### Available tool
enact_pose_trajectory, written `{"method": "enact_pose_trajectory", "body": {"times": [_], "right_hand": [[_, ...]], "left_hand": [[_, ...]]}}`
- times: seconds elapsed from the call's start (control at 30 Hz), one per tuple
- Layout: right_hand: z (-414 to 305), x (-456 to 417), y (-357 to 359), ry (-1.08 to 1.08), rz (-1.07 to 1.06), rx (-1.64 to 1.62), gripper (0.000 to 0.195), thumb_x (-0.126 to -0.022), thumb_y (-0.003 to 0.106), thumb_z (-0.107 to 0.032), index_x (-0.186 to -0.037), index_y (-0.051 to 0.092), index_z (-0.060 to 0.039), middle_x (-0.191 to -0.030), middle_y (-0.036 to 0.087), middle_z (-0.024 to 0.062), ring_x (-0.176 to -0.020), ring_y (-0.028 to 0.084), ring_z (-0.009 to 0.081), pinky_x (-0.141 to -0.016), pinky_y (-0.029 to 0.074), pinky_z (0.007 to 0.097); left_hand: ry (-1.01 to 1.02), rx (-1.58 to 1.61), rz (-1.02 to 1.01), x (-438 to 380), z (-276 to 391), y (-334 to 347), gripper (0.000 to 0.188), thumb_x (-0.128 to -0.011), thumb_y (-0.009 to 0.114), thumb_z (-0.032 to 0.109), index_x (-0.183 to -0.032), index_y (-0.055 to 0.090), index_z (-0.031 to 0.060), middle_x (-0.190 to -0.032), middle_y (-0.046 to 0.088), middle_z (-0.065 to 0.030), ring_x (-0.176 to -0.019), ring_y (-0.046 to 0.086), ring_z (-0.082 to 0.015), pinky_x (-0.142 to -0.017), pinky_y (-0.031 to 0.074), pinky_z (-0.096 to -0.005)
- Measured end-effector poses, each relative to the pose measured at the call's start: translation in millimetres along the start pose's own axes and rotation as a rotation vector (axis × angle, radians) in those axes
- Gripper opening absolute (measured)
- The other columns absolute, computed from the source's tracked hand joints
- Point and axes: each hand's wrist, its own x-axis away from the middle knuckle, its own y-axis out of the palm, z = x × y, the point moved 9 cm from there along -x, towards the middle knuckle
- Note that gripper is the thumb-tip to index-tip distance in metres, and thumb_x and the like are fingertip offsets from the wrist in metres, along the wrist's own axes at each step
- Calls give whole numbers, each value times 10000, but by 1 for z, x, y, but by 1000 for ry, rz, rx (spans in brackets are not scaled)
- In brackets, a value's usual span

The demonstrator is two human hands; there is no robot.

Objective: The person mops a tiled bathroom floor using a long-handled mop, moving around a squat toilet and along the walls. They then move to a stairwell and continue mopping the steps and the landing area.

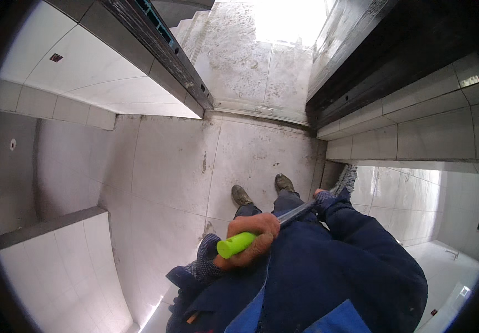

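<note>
A long-handled mop with a bright green end grip (236, 244) slants across my body. My left hand (251, 240) wraps around the handle just below the green grip. My right hand (319, 192) is farther down the pole (297, 212), mostly hidden by its cuff and the dark sleeve, with its fingers around the pole. Beyond it, the grey string-like mop head (345, 179) lies beside the wall corner at the right, partly covered by the sleeve.
Dirt marks the pale tiled floor (173, 162) around my shoes (241, 195). A doorway threshold (260, 109) lies ahead between dark frames, with muddy floor (239, 54) and steps beyond. Tiled walls (372, 141) stand at both sides; a low partition (64, 258) is at lower left.
</note>
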Motion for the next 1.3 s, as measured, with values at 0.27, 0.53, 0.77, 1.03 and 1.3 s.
{"method": "enact_pose_trajectory", "body": {"times": [0.27, 0.53, 0.77, 1.03, 1.3], "right_hand": [[-138, 42, -33, -84, -8, -61, 294, -859, 525, -209, -1088, 672, -97, -1158, 626, 183, -1053, 619, 342, -862, 513, 443], [-235, 105, -112, -211, -10, 52, 320, -862, 511, -194, -1149, 650, -168, -1149, 640, 149, -1043, 627, 325, -878, 504, 434], [-244, 115, -151, -226, -18, -29, 319, -851, 525, -201, -1143, 650, -162, -1103, 656, 156, -1047, 620, 344, -886, 495, 452], [-234, 112, -186, -232, -36, -109, 313, -811, 592, -227, -1098, 657, -119, -1107, 641, 191, -1058, 602, 382, -888, 496, 451], [-205, 124, -202, -191, 13, -229, 351, -795, 611, -238, -1124, 645, -122, -1105, 638, 197, -1061, 600, 376, -915, 484, 443]], "left_hand": [[14, -124, -20, 29, 53, -60, 294, -933, 511, 212, -695, 537, 41, -703, 549, -81, -716, 530, -209, -747, 438, -396], [36, -166, -59, 15, 78, -70, 275, -879, 586, 266, -740, 566, 29, -689, 551, -85, -693, 531, -220, -741, 436, -396], [52, -41, -18, -18, 79, -92, 222, -916, 580, 170, -787, 581, -10, -731, 557, -101, -711, 532, -216, -684, 442, -343], [-35, -129, -8, -76, 71, -102, 284, -917, 569, 247, -756, 566, 14, -689, 550, -84, -694, 531, -206, -716, 439, -370], [-11, -128, -232, -121, 70, -79, 299, -868, 640, 300, -798, 591, 14, -744, 581, -120, -685, 571, -242, -691, 479, -351]]}}
